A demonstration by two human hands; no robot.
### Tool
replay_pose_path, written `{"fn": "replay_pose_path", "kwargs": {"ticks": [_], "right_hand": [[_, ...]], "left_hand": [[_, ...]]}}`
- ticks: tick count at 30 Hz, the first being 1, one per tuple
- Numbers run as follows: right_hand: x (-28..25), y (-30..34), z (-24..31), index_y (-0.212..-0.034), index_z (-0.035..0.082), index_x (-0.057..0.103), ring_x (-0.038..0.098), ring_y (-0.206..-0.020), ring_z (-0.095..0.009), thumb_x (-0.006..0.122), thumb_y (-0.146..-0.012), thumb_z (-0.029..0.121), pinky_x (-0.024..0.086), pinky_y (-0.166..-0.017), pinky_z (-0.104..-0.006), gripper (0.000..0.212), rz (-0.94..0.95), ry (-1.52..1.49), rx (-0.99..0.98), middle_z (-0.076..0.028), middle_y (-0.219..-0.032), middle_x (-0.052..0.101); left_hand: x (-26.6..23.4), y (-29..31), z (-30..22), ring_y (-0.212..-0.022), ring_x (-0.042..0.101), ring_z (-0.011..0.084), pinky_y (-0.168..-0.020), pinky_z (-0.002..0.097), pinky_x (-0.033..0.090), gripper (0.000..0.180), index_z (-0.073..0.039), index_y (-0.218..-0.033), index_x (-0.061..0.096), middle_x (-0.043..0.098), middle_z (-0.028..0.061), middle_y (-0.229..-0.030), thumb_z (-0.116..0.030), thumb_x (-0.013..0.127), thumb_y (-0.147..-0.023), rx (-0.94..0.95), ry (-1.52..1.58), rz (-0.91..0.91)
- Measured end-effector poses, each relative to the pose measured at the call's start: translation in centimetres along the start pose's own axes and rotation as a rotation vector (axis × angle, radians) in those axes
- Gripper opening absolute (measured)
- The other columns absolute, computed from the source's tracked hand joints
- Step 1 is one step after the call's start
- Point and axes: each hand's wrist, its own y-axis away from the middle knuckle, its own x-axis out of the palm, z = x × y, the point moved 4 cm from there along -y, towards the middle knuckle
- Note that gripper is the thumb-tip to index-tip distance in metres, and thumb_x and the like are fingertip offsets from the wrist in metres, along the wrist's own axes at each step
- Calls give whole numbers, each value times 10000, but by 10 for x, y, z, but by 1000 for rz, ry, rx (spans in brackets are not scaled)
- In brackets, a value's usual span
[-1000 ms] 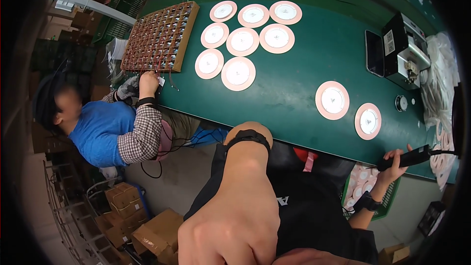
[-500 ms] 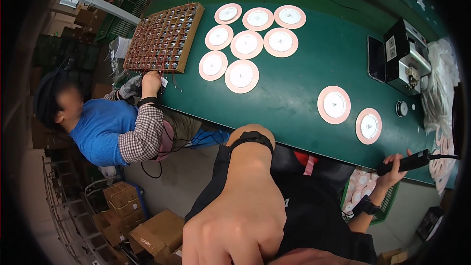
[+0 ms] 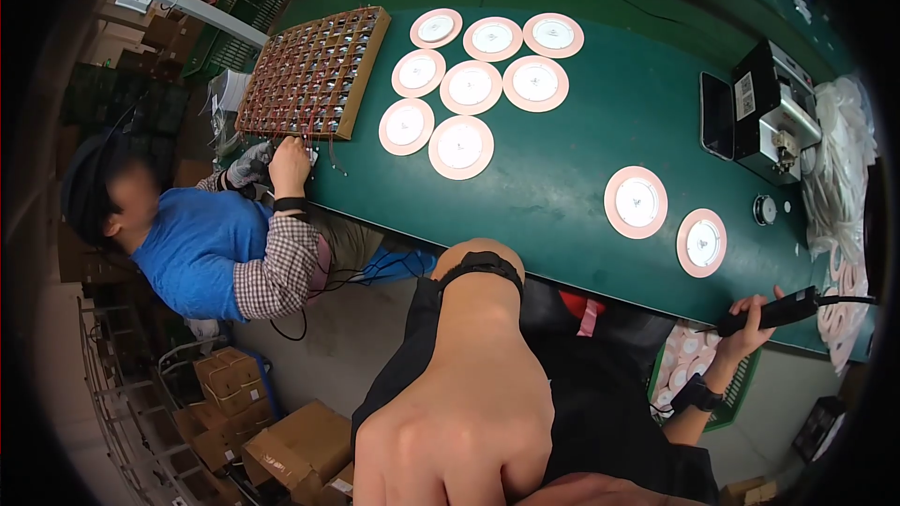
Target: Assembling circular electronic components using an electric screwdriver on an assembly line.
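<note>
My left hand (image 3: 455, 440) is raised very close to the view at the lower middle, back of the hand up. Its fingers bend down past the lower edge, so their tips are hidden. A black band (image 3: 480, 267) circles that arm. At the right, by the table's near edge, my right hand (image 3: 747, 330) is wrapped round a black electric screwdriver (image 3: 778, 311) whose cable leads off right. Nearest to it on the green table (image 3: 553, 197) lie two pink-rimmed white discs, one close (image 3: 701, 243) and one farther left (image 3: 637, 201).
Several similar discs (image 3: 460, 146) lie in rows farther back. A divided cardboard tray (image 3: 361, 84) of small parts stands at left, where a co-worker in blue (image 3: 202, 253) handles wires. A black machine (image 3: 764, 112) stands at right. Below the table is a green crate (image 3: 741, 389) of discs.
My left hand has shifted slightly to the right. The co-worker's near hand and sleeve have moved a little. My right hand keeps its hold on the electric screwdriver.
</note>
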Motion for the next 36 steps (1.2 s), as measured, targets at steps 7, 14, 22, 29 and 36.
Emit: {"fn": "replay_pose_path", "kwargs": {"ticks": [7,14,22,29,36], "right_hand": [[6,-2,-1,-1389,-7,377,477,-639,-134,579,-929,-6,442,-599,-289,502,-10,2,-1,-51,-796,511],[-3,-3,4,-1399,-9,363,478,-632,-130,587,-928,1,437,-590,-283,521,-33,8,-5,-51,-791,509],[7,0,-3,-1403,-4,367,480,-597,-124,585,-925,-2,436,-546,-265,525,-2,-15,-15,-51,-799,506],[2,2,4,-1385,1,387,474,-584,-117,587,-912,-10,433,-543,-264,514,-80,5,-15,-38,-784,494],[5,2,3,-1380,6,397,476,-584,-115,587,-912,-9,434,-542,-263,506,-86,-19,-16,-34,-784,491]], "left_hand": [[-21,-2,-1,-688,608,232,-522,365,421,137,-137,-971,680,668,72,-947,-142,544,-953,-103,-26,-30],[-98,23,-17,-547,514,100,-413,223,332,284,-155,-1046,663,609,-27,-753,-100,781,-793,-205,-288,-322],[-355,257,-169,-976,662,288,-886,400,514,673,-21,-1170,666,694,147,-1070,-429,864,-673,-1749,-1852,-696],[-342,295,-149,-1313,461,418,-1061,562,394,832,-135,-1317,613,504,162,-1415,-420,881,-583,-2218,-1828,-637],[-343,291,-158,-1295,463,401,-1077,463,424,871,-108,-1331,601,505,192,-1403,-443,886,-579,-2280,-1784,-590]]}}
